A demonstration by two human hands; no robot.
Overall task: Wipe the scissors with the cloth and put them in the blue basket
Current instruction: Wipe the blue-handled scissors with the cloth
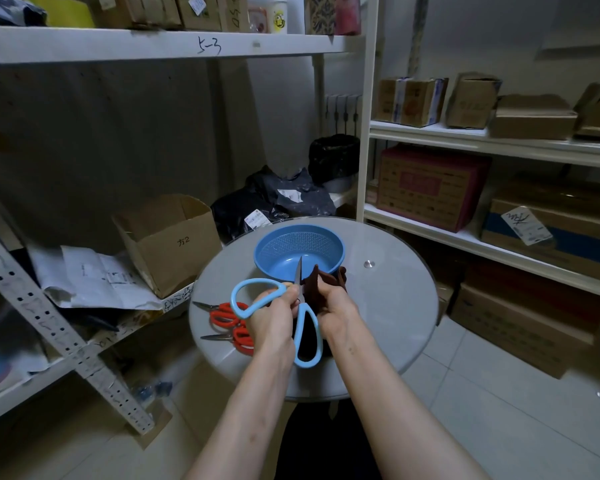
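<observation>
At the left edge of the counter [388, 306] lie two red-handled scissors [224, 313], one just behind the other, blades pointing left; I judge these are waiting their turn. Just right of them, above the counter's near-left part, your left grip [274, 320] is clamped on the blue-handled scissors [305, 318] close to the pivot. The scissors are spread open: one handle loop juts out to the left, the other hangs down toward you. The bare blade points up and away from you, and its tip lines up with the near rim of the blue basket [267, 244]. Right beside that blade, your right grip [336, 306] is closed around the dark cloth [317, 285], which is bunched up and touching the scissors near the pivot. Whether the second blade is wrapped inside the cloth cannot be told from here. The wiping looks to be under way rather than finished. The relation that matters for the drop is simple: the basket sits at the far-middle of the counter, straight beyond your two grips, and the scissors' long axis already runs from you toward it. Your left grip holds the scissors and is no farther from the basket than the right. So a short forward reach with the left should carry them over the rim, point first. Mind the exposed tip beside your right fingers.
</observation>
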